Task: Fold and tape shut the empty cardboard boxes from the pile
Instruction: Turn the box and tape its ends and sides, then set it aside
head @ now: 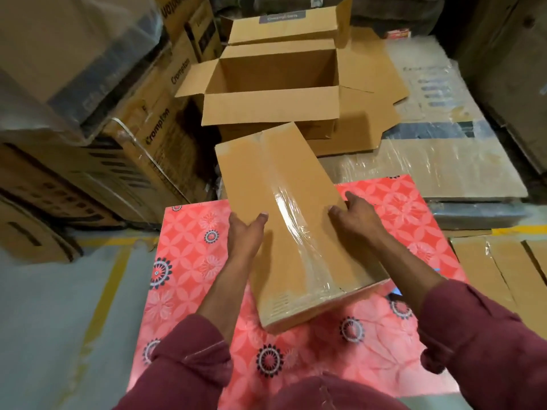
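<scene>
A long brown cardboard box [284, 202] with clear tape [291, 220] running down its closed seam is held tilted above a red flowered table [189, 261]. My left hand [245, 235] grips its left side, thumb on top. My right hand [355, 214] grips its right edge. Beyond it stands an open empty box [275, 108] with its flaps spread, and a second open box [284, 28] stands behind that one.
Flattened cardboard [376, 113] lies under and to the right of the open box, on plastic-wrapped sheets [444, 161]. Stacked printed cartons [124, 149] stand at the left. More flat cardboard [503, 267] lies at the right. Grey floor with yellow lines [97, 303] shows at lower left.
</scene>
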`<move>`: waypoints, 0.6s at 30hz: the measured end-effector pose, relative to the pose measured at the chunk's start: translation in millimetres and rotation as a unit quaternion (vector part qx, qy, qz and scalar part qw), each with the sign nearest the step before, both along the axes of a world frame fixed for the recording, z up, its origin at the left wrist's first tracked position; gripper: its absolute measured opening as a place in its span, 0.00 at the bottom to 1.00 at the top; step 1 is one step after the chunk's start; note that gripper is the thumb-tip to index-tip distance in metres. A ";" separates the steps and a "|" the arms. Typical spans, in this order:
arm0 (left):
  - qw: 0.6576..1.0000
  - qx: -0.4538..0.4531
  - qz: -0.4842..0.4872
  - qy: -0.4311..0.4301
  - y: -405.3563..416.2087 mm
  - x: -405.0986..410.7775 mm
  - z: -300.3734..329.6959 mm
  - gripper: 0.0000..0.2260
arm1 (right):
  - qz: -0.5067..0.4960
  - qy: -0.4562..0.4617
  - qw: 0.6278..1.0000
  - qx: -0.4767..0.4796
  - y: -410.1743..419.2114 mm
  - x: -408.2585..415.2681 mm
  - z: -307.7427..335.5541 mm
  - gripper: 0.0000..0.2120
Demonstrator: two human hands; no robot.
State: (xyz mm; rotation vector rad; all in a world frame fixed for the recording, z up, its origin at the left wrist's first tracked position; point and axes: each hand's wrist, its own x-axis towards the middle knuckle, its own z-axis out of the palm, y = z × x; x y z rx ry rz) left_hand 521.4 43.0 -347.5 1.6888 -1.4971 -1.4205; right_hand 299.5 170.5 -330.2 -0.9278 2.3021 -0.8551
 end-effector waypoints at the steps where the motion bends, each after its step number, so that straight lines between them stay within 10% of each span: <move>1: 1.000 0.003 0.009 -0.012 -3.6 -4.5 0.6 0.48 | 0.014 0.015 1.000 0.008 -0.3 0.8 -0.2 0.18; 8: 0.980 -0.078 -0.039 -0.177 -40.2 12.9 10.0 0.29 | 0.112 0.158 0.971 0.142 24.6 58.2 4.2 0.21; 15: 0.880 -0.188 -0.175 -0.399 -82.8 50.7 20.7 0.30 | 0.295 0.121 0.936 0.149 49.6 177.9 18.9 0.15; 18: 0.900 -0.224 -0.146 -0.344 -54.0 57.8 24.6 0.30 | 0.264 0.128 0.952 0.084 41.1 172.8 17.5 0.18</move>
